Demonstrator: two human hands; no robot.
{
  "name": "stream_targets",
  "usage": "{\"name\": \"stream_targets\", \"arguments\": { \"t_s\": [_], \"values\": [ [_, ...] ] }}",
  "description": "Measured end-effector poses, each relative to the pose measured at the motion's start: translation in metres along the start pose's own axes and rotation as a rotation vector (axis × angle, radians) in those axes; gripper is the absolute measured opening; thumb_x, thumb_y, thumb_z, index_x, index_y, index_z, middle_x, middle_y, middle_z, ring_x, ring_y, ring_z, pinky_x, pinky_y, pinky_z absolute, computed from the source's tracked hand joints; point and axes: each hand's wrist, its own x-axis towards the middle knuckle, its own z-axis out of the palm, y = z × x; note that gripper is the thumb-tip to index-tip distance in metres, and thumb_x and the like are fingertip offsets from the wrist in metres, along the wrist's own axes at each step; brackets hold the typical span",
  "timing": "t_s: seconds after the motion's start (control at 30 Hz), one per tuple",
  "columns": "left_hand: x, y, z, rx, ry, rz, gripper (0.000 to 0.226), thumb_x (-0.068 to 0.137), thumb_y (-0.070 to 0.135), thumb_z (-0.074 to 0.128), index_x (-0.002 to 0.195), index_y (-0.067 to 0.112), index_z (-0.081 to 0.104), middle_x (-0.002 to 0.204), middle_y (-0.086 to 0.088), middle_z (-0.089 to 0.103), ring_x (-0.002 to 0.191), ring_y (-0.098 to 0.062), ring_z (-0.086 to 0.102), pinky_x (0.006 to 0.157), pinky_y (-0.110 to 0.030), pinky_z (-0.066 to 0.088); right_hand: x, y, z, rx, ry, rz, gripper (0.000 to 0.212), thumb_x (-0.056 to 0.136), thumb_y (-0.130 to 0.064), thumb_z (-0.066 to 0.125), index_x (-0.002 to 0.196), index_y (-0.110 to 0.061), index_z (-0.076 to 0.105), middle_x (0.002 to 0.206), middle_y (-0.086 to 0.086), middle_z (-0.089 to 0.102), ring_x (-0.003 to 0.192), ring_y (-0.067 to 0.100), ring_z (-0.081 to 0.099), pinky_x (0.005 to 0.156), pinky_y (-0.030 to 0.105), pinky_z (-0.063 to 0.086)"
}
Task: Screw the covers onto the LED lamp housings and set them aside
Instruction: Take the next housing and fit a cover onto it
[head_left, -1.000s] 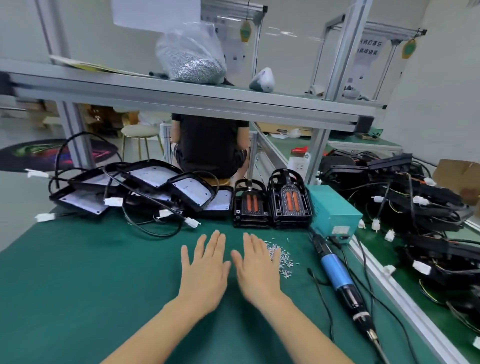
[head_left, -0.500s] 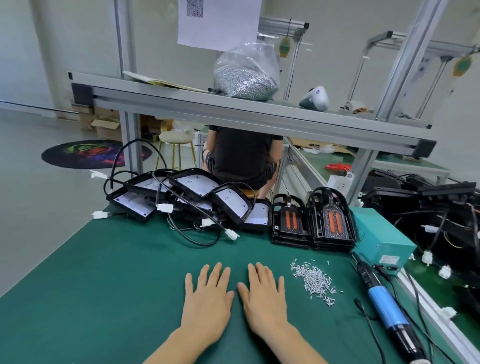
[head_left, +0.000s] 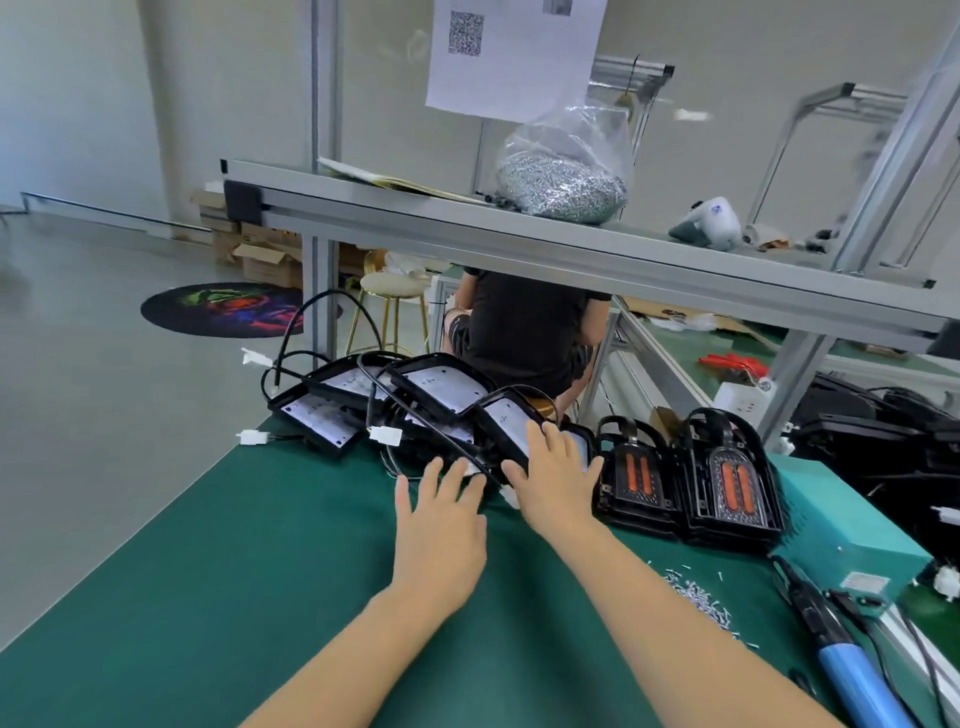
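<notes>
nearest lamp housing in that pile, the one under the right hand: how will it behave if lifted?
The lamp housing looks like a rigid shell, so probably stiff. Its black cable is tangled with its neighbours, so lifting may drag them. It leans tilted on the stack under the right hand, so it could slide once the grip loosens.

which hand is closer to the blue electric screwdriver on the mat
Right. The right hand rests on a lamp housing, far up-left of the screwdriver; the left hand is farther left still.
</notes>
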Motion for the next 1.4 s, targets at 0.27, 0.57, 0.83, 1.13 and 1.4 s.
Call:
{"name": "stream_targets", "arguments": {
  "t_s": [0.27, 0.57, 0.83, 1.13, 1.4],
  "values": [
    [0.082, -0.006, -0.033, 0.225, 0.114, 0.145, 0.057, 0.096, 0.020, 0.042, 0.148, 0.014, 0.021, 0.158, -0.005, 0.016, 0.147, -0.026, 0.004, 0.116, -0.048, -0.007, 0.024, -0.010, 0.008, 0.005, 0.004, -0.031, 0.053, 0.104, -0.034, 0.041, 0.151, -0.016, 0.023, 0.159, -0.003, 0.017, 0.147, 0.020, 0.013, 0.116, 0.058, 0.011],
    [0.129, -0.019, -0.034, 0.399, -0.082, 0.109, 0.032, 0.086, 0.004, 0.048, 0.060, 0.019, 0.037, 0.058, 0.004, 0.042, 0.067, -0.017, 0.049, 0.117, -0.043, 0.013, 0.035, -0.006, 0.014, 0.232, -0.010, -0.098, 0.038, 0.102, -0.016, 0.046, 0.139, -0.010, 0.043, 0.144, 0.006, 0.043, 0.129, 0.028, 0.042, 0.099, 0.039, 0.041],
    [0.146, -0.025, -0.037, 0.540, -0.021, 0.280, 0.024, 0.081, -0.003, 0.050, 0.070, 0.017, 0.041, 0.061, 0.002, 0.037, 0.063, -0.020, 0.041, 0.097, -0.033, 0.028, 0.038, -0.002, 0.014, 0.165, 0.026, -0.041, 0.014, 0.097, -0.006, 0.045, 0.109, -0.011, 0.048, 0.105, 0.008, 0.056, 0.084, 0.027, 0.051, 0.066, 0.034, 0.036],
    [0.146, -0.025, -0.073, 0.377, 0.160, 0.382, 0.027, 0.086, 0.003, 0.053, 0.107, 0.019, 0.058, 0.104, 0.002, 0.061, 0.097, -0.020, 0.053, 0.079, -0.028, 0.025, 0.033, 0.007, 0.017, 0.196, 0.060, -0.041, 0.022, 0.100, -0.010, 0.044, 0.120, -0.009, 0.052, 0.118, 0.008, 0.059, 0.101, 0.026, 0.057, 0.084, 0.036, 0.045],
    [0.056, -0.003, -0.084, 0.078, 0.510, 0.652, 0.022, 0.070, 0.002, 0.051, 0.074, 0.014, 0.068, 0.075, 0.004, 0.067, 0.064, -0.022, 0.058, 0.066, -0.026, 0.028, -0.019, 0.002, -0.011, 1.342, -0.087, -0.036, 0.048, 0.088, -0.062, 0.041, 0.129, -0.036, 0.050, 0.135, -0.008, 0.056, 0.124, 0.008, 0.053, 0.109, 0.035, 0.037]
  ]
}}
